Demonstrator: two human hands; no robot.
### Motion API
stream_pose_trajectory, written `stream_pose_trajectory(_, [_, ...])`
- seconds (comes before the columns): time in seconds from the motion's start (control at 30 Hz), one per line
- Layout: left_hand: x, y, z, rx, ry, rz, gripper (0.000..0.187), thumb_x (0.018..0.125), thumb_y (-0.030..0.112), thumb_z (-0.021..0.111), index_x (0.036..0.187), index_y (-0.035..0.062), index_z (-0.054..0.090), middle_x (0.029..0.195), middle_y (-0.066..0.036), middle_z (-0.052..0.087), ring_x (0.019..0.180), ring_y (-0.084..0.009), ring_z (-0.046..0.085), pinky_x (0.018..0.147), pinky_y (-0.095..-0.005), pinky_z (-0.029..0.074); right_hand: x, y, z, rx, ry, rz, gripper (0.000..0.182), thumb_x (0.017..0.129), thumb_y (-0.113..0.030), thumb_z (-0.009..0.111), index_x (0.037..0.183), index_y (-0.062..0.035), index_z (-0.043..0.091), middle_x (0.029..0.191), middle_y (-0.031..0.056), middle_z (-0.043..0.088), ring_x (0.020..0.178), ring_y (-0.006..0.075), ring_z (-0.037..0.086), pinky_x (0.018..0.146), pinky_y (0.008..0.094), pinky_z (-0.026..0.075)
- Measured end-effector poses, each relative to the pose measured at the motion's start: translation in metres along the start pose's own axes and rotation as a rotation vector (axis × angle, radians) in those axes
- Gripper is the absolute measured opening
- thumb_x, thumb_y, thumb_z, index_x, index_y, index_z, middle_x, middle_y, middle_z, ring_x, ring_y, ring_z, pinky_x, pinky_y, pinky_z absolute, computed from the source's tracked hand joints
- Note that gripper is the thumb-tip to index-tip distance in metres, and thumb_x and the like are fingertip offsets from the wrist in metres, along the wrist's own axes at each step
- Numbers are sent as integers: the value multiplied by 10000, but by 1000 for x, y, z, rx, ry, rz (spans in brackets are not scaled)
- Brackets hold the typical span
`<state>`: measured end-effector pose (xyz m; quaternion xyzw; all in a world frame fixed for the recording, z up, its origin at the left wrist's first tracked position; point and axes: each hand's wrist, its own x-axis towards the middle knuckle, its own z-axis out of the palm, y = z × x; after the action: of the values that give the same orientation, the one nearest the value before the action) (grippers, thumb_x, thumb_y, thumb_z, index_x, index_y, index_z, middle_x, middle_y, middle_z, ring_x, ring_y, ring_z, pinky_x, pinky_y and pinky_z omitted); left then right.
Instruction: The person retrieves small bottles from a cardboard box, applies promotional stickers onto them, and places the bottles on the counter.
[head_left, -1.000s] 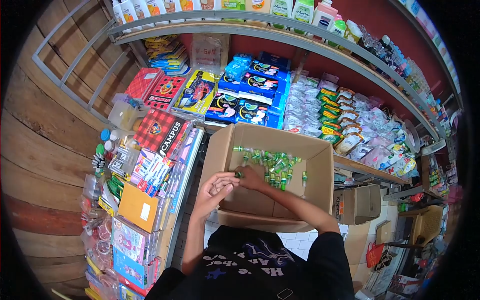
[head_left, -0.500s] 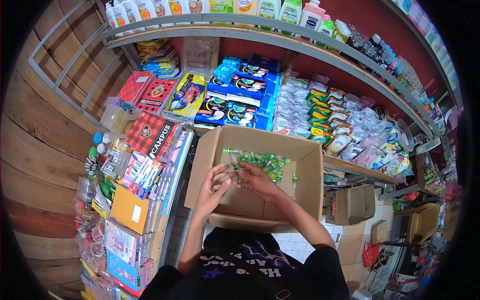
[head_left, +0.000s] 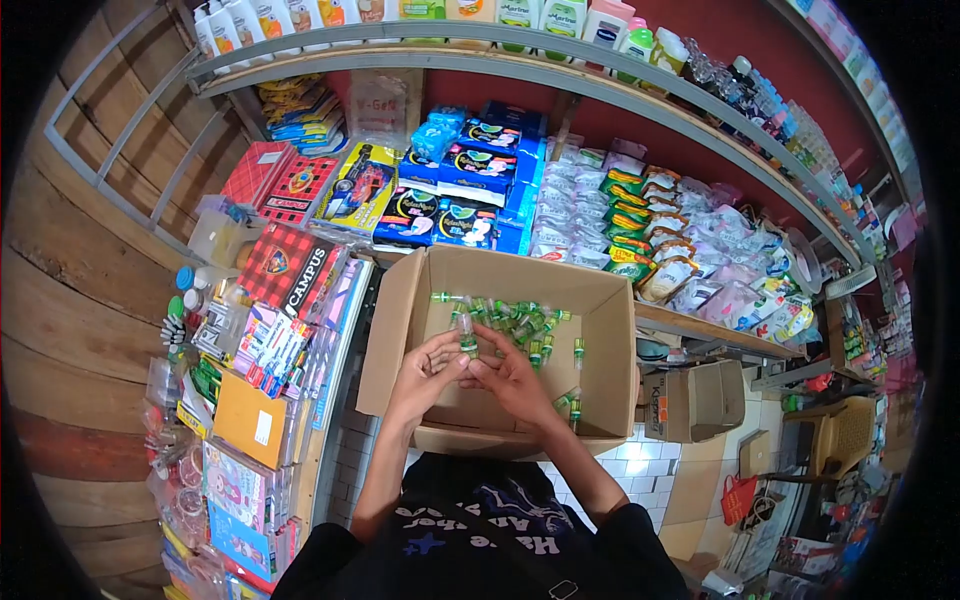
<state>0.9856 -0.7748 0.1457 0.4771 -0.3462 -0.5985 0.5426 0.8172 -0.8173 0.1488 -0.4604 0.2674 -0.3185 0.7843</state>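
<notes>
My left hand (head_left: 432,372) and my right hand (head_left: 508,380) meet over an open cardboard box (head_left: 400,335). Between their fingertips is a small clear bottle (head_left: 467,335) with a green label, held upright by both. Inside the box lie several similar small bottles (head_left: 520,320) with green labels, heaped toward the far side. One such bottle stands apart near the right wall, and a few lie by the right wrist. My palms hide part of the box floor.
Stacked notebooks (head_left: 290,270) and stationery fill the counter at left. Blue sanitary pad packs (head_left: 480,170) and rows of sachets (head_left: 630,225) lie beyond the box. A shelf rail (head_left: 480,35) with lotion bottles runs above. Another cardboard box (head_left: 705,400) sits at right on the tiled floor.
My hands have come together around the small bottle, the right hand shifting closer to the left. More bottles now show near the right wrist. The view has shifted slightly.
</notes>
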Motion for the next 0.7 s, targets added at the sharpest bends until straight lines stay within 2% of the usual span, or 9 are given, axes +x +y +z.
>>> stream_pose_trajectory(0.07, [1,-1,0,-31,-3,-5,441,909,49,666,1314,-42,518,1092,-84,636,1012,-125,608,893,-249,503,1,2,-5,-30,2,5,588,999,-159,558,1505,-81,270,1146,133,647,1014,186,650,883,326,542])
stream_pose_trajectory(0.17, [2,-4,-1,-36,27,10,446,899,43,676,1305,-61,524,1071,-74,647,1001,-123,615,905,-249,495,0,-14,-9,-119,13,63,538,993,-202,576,1463,-66,351,1123,110,658,982,179,656,839,326,545])
stream_pose_trajectory(0.27, [1,0,0,-34,56,-3,466,898,46,681,1319,-66,514,1099,-81,654,1020,-125,616,925,-253,485,11,-12,-42,-228,56,103,435,988,-230,585,1376,-66,474,1066,101,670,932,161,657,796,325,542])
stream_pose_trajectory(0.37, [0,0,-3,-36,64,-21,486,908,52,676,1346,-57,498,1132,-90,655,1055,-126,610,939,-257,481,32,8,-94,-658,135,-15,297,976,-180,575,1249,-63,569,1055,142,677,904,211,677,778,345,539])
stream_pose_trajectory(0.47, [-2,1,-4,-25,70,-26,493,907,51,677,1348,-65,491,1144,-97,653,1071,-133,609,943,-259,479,46,1,-122,-1261,102,-55,252,915,-78,574,1165,-58,594,1028,169,676,931,294,680,795,366,534])
stream_pose_trajectory(0.57, [-3,2,-4,-29,65,-24,497,909,51,673,1350,-76,482,1152,-105,652,1074,-137,610,949,-262,476,59,8,-131,-1827,108,191,237,879,-85,577,1115,-84,591,1073,183,655,916,360,665,771,402,539])
stream_pose_trajectory(0.7, [-5,3,-7,-30,53,-13,501,912,50,668,1353,-85,473,1158,-115,649,1073,-141,611,955,-264,472,74,55,-173,-2200,71,-66,242,847,-121,594,1089,-128,597,1074,114,623,1002,292,631,798,403,503])
